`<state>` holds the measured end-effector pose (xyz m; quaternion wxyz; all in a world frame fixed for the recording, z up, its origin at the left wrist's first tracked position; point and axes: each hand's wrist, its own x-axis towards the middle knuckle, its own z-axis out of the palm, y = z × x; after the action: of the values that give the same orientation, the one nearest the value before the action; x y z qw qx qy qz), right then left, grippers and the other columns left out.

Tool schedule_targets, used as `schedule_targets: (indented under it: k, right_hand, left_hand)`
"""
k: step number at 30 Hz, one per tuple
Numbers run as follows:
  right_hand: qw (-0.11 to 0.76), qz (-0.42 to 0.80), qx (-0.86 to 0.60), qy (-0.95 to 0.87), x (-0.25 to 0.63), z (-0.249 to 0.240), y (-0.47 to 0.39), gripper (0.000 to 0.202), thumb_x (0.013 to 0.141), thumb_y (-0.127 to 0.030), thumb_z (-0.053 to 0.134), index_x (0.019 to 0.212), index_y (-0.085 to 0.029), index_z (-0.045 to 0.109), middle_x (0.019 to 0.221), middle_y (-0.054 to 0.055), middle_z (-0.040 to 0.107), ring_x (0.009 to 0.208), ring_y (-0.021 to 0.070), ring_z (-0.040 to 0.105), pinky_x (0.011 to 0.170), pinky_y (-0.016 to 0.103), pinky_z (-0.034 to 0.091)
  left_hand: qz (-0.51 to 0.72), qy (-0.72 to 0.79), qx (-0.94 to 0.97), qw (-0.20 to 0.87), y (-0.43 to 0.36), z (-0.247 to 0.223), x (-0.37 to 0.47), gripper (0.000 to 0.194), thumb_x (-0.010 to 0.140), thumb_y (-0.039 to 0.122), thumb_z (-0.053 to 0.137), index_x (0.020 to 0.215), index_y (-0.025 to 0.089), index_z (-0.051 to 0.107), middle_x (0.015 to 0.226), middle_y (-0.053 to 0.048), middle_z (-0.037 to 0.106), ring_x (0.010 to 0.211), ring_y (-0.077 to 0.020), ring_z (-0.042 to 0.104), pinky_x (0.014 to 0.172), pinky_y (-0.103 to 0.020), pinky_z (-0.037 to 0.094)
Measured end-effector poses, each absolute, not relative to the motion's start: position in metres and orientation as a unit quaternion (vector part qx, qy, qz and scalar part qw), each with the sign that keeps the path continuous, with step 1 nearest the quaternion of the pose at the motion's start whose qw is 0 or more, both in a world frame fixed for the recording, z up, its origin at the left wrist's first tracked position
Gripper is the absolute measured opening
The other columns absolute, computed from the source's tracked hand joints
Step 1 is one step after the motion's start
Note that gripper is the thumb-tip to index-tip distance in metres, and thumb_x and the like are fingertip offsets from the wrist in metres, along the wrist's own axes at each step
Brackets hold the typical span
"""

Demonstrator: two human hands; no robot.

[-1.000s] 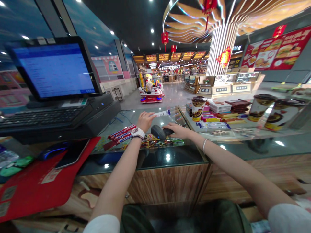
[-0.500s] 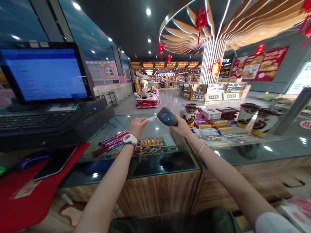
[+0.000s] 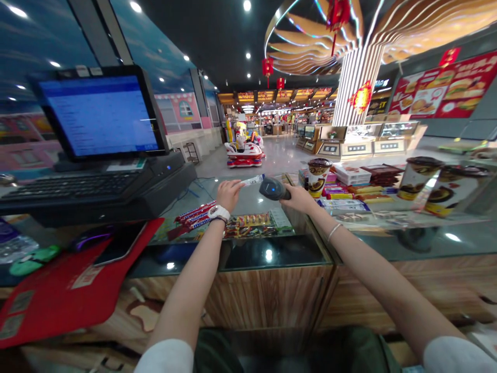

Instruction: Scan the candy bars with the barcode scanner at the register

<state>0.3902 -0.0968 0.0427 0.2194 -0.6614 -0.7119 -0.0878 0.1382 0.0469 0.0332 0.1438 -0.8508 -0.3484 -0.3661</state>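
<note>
My left hand (image 3: 228, 195), with a white watch on its wrist, pinches one end of a slim whitish wrapped stick (image 3: 253, 181). The stick points right, and its far end is close to the head of a dark grey barcode scanner (image 3: 272, 188). Around the scanner's handle my right hand (image 3: 298, 199) is closed. A small blue light glows on the scanner. Below my left hand, red-and-blue Mentos rolls (image 3: 196, 216) and rows of small packaged sweets (image 3: 254, 223) show at the glass counter.
On the left stand a monitor (image 3: 103, 116) and a black keyboard (image 3: 66, 189). A phone (image 3: 120, 243) lies on a red mat (image 3: 81, 295). To the right are a snack cup (image 3: 318, 178), larger cups (image 3: 419, 178), and several wrapped sweets on the glass counter (image 3: 438, 238).
The view has swung left, so everything sits further right in the picture. The stick now shows more of its length beside the scanner. Both hands keep their holds.
</note>
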Motion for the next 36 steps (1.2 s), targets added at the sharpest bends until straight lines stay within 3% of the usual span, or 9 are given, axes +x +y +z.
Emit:
schedule_targets:
  k: [8,36]
  right_hand:
    - [0.183,-0.090,-0.676,-0.708,0.3839,0.0419,-0.1000,0.038,0.087,-0.040,0.062,0.118,-0.017,0.062,0.102,0.013,0.075,0.095,0.0303,0.070,0.078,0.032,0.048]
    - [0.194,-0.088,-0.671,-0.710,0.3834,0.0398,-0.0995,0.036,0.086,-0.037,0.062,0.116,-0.017,0.060,0.104,0.013,0.074,0.095,0.0294,0.069,0.076,0.031,0.048]
  left_hand:
    - [-0.356,-0.366,-0.849,0.134,0.0425,0.0339,0.1338,0.035,0.091,0.013,0.049,0.113,0.028,0.072,0.125,-0.004,0.070,0.116,-0.0247,0.061,0.109,-0.048,0.039]
    - [-0.345,-0.365,-0.854,0.137,0.0384,0.0360,0.1355,0.036,0.090,0.011,0.047,0.111,0.027,0.072,0.124,-0.005,0.070,0.115,-0.0249,0.062,0.109,-0.048,0.039]
